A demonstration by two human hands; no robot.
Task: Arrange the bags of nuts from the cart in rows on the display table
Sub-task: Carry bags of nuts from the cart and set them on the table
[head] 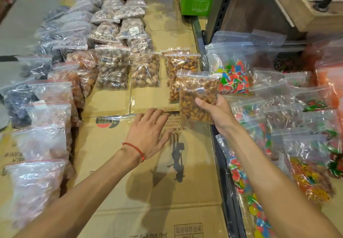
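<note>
On the cardboard-covered display table (pixel 148 191), your left hand (pixel 150 132) lies flat, fingers straight and spread. At two o'clock from it, your right hand (pixel 217 113) grips a bag of brown nuts (pixel 198 93), fingers curled round its lower part. At twelve o'clock, rows of nut bags (pixel 113 70) lie flat. At three o'clock, candy bags (pixel 233 78) fill the cart (pixel 222 163).

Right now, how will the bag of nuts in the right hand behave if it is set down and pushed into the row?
The bag of nuts looks packed full and holds its shape above the right hand, so likely fairly firm, and hefty for its size. Its glossy thin film should slide on the cardboard, not roll.
</note>
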